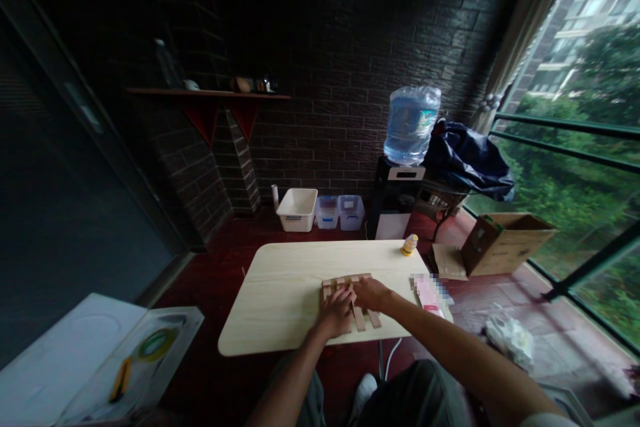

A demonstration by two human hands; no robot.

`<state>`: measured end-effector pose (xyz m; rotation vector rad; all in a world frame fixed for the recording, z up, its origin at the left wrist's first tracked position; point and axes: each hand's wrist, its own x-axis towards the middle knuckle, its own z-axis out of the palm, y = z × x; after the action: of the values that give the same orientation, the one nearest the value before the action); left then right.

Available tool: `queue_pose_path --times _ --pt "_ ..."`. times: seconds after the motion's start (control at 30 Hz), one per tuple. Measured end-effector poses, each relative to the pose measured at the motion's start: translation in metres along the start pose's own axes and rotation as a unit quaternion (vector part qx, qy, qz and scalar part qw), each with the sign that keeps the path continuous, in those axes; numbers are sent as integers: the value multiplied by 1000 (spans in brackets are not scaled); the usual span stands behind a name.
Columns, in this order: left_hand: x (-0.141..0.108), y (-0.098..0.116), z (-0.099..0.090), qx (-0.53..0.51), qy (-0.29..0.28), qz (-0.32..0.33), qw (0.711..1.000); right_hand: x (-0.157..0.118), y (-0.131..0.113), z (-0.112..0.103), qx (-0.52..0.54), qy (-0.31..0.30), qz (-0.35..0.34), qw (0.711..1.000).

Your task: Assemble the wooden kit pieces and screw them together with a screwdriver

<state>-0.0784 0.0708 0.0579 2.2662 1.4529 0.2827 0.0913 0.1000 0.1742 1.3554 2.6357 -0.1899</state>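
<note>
On the pale wooden table (280, 280) lies a set of brown slats (359, 319), joined by or lying against a crosspiece along their far end. My left hand (339, 313) rests over the slats on the left side, its fingers bent around them. From the right, my right hand (370, 293) reaches onto the far part of the slats, fingers pressed together close to the left fingertips. Whatever is between the fingers of either hand is too small or hidden to make out.
A small yellow-capped bottle (409, 245) stands at the table's far right corner, and a pink packet (429, 295) lies on the right edge. Beyond are bins (297, 210), a water dispenser (397, 200) and a cardboard box (505, 243). An open white case (165, 353) is at left.
</note>
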Motion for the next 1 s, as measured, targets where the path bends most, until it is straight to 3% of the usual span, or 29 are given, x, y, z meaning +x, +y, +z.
queue_pose_path --times 0.17,0.37,0.5,0.83,1.0 --pt "-2 0 0 -1 7 -11 1000 -14 -7 -13 -3 -14 33 999" --pt "-8 9 -11 -19 -13 -45 999 -38 7 -32 44 5 73 996" --pt "-14 15 -19 -37 -13 -49 998 -37 12 -35 49 8 91 995" --pt "-18 19 -28 -20 -28 -46 998 -14 13 -28 -4 -14 16 1000" --pt "-13 11 -17 -13 -3 -20 1000 4 16 -15 -47 -28 -45 998"
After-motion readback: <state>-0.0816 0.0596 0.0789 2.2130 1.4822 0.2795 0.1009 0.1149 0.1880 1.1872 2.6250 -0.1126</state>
